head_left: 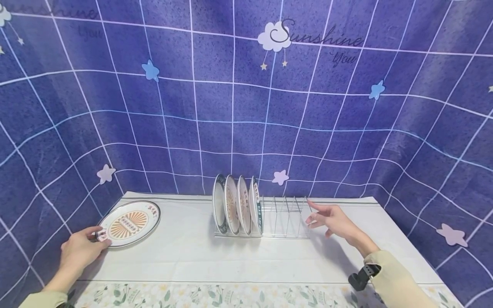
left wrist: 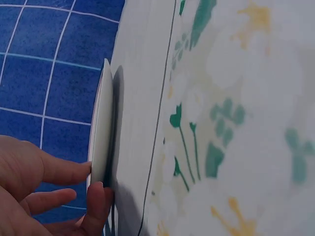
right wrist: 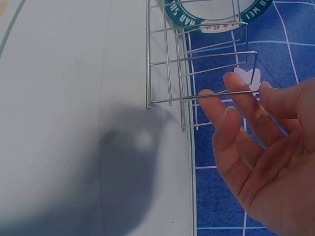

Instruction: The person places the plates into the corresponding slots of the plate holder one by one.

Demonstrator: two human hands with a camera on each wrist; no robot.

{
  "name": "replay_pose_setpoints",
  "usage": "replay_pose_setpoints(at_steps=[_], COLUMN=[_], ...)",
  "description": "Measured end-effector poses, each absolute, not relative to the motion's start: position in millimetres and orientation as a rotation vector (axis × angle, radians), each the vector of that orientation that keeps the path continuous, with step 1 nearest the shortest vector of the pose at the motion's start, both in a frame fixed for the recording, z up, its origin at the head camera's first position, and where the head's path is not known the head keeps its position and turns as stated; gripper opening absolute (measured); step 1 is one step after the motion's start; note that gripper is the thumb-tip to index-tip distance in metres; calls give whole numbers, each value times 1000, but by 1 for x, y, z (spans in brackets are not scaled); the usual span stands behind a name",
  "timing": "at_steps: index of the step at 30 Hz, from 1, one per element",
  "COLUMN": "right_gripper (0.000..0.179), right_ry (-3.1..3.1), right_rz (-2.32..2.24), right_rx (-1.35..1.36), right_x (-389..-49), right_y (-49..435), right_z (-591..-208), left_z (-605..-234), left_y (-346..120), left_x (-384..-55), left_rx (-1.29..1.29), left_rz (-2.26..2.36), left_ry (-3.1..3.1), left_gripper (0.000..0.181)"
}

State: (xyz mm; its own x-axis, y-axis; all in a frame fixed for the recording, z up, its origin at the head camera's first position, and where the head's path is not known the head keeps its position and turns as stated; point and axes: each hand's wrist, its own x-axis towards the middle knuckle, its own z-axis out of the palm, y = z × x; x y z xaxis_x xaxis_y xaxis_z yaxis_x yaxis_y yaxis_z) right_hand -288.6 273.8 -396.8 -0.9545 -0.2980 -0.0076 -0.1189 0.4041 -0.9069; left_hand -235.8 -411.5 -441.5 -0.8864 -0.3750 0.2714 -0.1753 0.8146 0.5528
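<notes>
My left hand (head_left: 81, 248) pinches the near left rim of a white plate (head_left: 151, 227) with an orange sunburst pattern, fingers on one face and thumb on the other. In the left wrist view the plate (left wrist: 102, 130) appears edge-on, low over the white cloth. At centre stands a wire dish rack (head_left: 286, 236), with several plates (head_left: 231, 205) upright in its left slots. My right hand (head_left: 334, 222) is at the rack's right end, fingers curved about the end wire. Up close, its fingertips (right wrist: 231, 78) overlap that wire (right wrist: 221, 94).
A white cloth (head_left: 185, 261) covers the table, with a floral strip (head_left: 231, 295) along the front edge. Blue gridded fabric (head_left: 215, 102) with stars and clouds rises behind and at both sides. The rack's right slots (head_left: 283, 218) hold no plates.
</notes>
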Motion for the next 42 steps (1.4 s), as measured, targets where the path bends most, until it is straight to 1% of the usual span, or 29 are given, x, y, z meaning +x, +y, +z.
replay_pose_setpoints(at_steps=[7,10,14,18,21,25,29,34,37,40,42], right_gripper=[53,53,53,53,53,54,54,53,53,53,53], right_ry=[2489,2490,2496,2499,2504,2506,2504,2514,2517,2512,2507], right_rz=[-1580,-1575,-1571,-1569,-1569,-1568,-1565,-1559,-1557,-1561,-1564], right_rx=[-367,-365,-368,-370,-378,-372,-371,-375,-373,-372,-372], right_x=[-289,-289,-289,-290,-290,-289,-289,-289,-289,-288,-288], right_y=[273,273,274,275,275,274,273,273,274,274,274], right_z=[-398,-398,-398,-397,-396,-396,-396,-397,-397,-397,-397], left_z=[-441,-439,-435,-430,-428,-427,-425,-422,-421,-418,-416], left_y=[-405,-402,-396,-388,-383,-379,-377,-373,-371,-371,-373], left_x=[-238,-237,-237,-239,-242,-244,-245,-245,-245,-245,-244], left_rx=[506,459,318,186,166,195,208,182,118,65,8], left_rz=[-872,-910,-943,-1027,-1159,-1276,-1379,-1566,-1710,-1922,-2116], left_ry=[-2639,-2662,-2741,-2798,-2801,-2804,-2776,-2694,-2636,-2554,-2482], left_gripper=[66,67,68,64,63,70,69,70,71,70,66])
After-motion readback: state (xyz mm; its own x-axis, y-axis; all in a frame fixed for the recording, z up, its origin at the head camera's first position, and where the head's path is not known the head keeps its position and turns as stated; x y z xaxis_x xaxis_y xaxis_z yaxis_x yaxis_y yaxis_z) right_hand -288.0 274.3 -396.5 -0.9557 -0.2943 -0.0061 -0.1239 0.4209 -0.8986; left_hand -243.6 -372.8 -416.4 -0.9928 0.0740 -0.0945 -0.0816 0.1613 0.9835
